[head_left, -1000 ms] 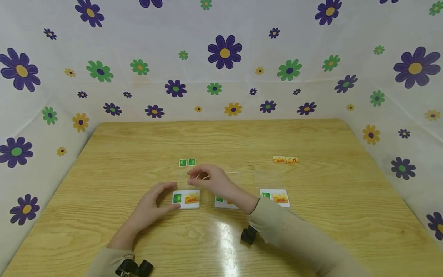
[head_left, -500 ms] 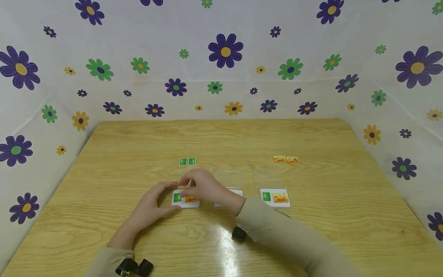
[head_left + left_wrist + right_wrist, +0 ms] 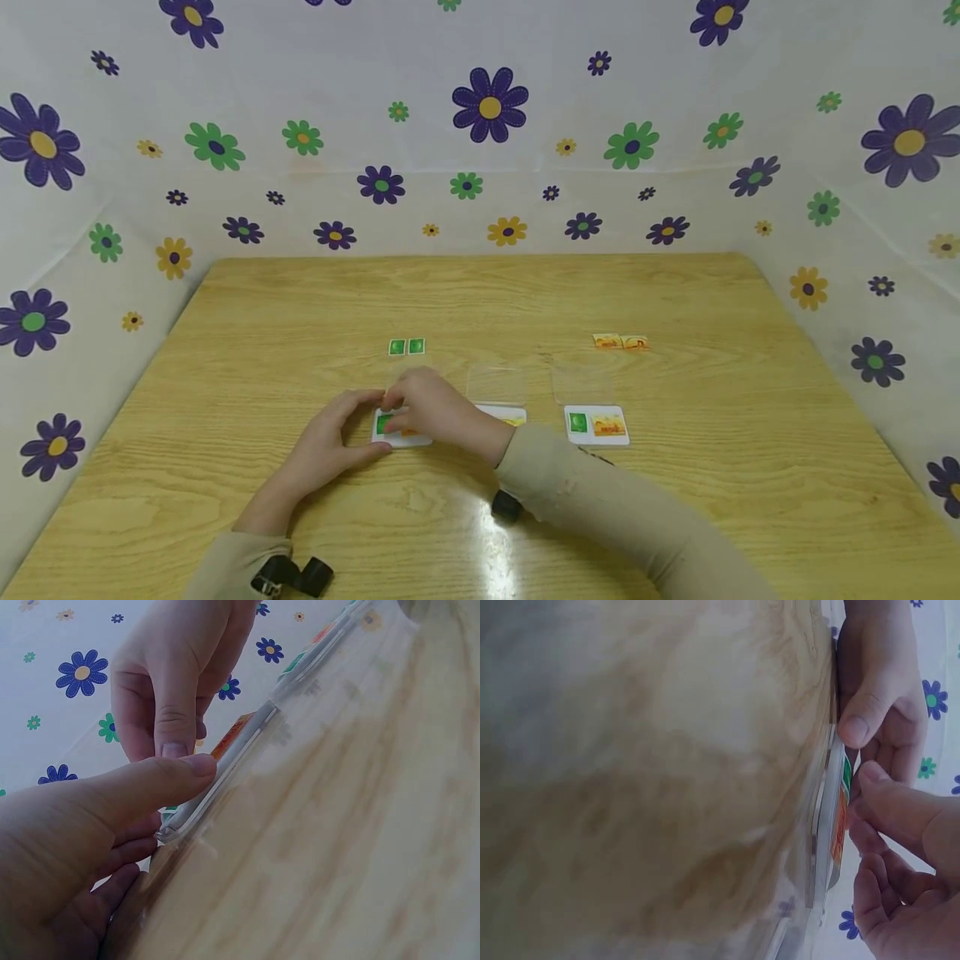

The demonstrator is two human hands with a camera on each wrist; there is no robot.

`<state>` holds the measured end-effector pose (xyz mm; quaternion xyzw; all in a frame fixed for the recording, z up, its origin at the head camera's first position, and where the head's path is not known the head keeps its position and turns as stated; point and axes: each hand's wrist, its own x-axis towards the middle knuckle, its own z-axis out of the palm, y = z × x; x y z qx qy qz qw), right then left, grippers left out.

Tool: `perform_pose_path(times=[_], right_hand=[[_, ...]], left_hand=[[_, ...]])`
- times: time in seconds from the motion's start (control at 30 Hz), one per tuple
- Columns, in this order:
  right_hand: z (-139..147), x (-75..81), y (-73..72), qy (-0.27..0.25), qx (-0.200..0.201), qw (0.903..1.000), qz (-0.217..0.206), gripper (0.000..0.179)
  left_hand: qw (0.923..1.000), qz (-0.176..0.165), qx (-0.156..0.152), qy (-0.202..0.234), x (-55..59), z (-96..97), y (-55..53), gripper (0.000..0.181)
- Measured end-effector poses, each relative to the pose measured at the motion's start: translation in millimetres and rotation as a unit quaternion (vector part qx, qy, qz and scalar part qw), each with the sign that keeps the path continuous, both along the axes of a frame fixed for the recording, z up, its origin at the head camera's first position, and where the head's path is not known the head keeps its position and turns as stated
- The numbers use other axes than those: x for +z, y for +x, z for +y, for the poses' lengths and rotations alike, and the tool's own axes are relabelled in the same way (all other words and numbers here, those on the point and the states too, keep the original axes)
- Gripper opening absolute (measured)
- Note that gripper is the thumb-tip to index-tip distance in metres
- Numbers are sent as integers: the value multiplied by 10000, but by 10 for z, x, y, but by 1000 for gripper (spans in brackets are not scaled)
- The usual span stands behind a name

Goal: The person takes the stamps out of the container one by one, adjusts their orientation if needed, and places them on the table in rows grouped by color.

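Observation:
My left hand [image 3: 327, 435] holds the left end of a flat white case [image 3: 415, 441], thumb at its front edge and fingers behind it. A green square sticker [image 3: 382, 422] and an orange picture sticker [image 3: 838, 832] show on its top. My right hand [image 3: 429, 408] is bent over the case, thumb and fingertips close together at the green sticker. In the left wrist view the left thumb lies along the rim of the case [image 3: 202, 796]. The right thumb [image 3: 874, 774] hides what lies at the fingertips, and I cannot tell whether they pinch something.
Two more such cases stand to the right: a middle case [image 3: 510, 412], partly covered by my right hand, and a right case [image 3: 596, 439]. Clear plastic lids [image 3: 497, 385] lie behind them. Farther back are two green stickers [image 3: 407, 346] and two orange stickers [image 3: 621, 342].
My right hand has come down and toward me, from behind the left case to above its green sticker. The left hand has stayed at the case.

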<state>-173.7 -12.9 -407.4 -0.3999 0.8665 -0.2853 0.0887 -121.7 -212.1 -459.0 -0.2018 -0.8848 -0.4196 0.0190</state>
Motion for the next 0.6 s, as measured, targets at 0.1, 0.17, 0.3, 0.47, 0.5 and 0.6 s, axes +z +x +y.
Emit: perform_pose_path(times=[0.1,0.17,0.3,0.47,0.5,0.6], right_hand=[[-29,2,8,383,9,9985,393,25],[-43,8,17,562,6,9969,547,26],[-58,10,31,661,13,9959,610,27],[-68,10,37,728,116,9947,724,28],[-71,5,37,746,133,9942,760,27],[-78,1,39,762,172,9936,814,25]], left_hand=[[10000,-16,0,7,3,1,0,69],[10000,-24,-2,13,3,2,1,69],[10000,-37,3,9,7,2,2,69],[10000,38,-20,-3,7,4,-8,69],[10000,57,-21,-9,5,4,-10,69],[9999,95,-23,-22,-2,1,-17,68]])
